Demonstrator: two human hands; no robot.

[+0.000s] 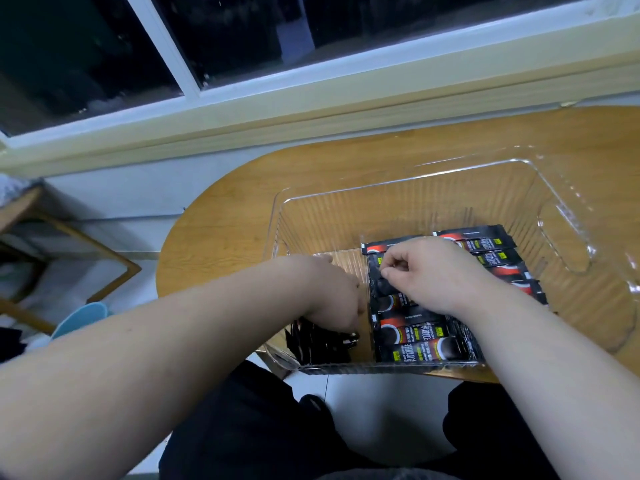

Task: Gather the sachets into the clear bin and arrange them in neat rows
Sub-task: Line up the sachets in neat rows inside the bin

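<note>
The right hand [433, 271] pinches a sachet [374, 271] with curled fingers [394, 263]; the left hand [334, 296] hides its grip on the loose stack [311, 342]. Each sachet wants laying flush with its neighbour.

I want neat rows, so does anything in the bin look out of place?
Yes. The rowed sachets lie flat on the right, but a bundle of sachets stands on edge, jumbled, in the clear bin's near-left corner under the left hand.
</note>
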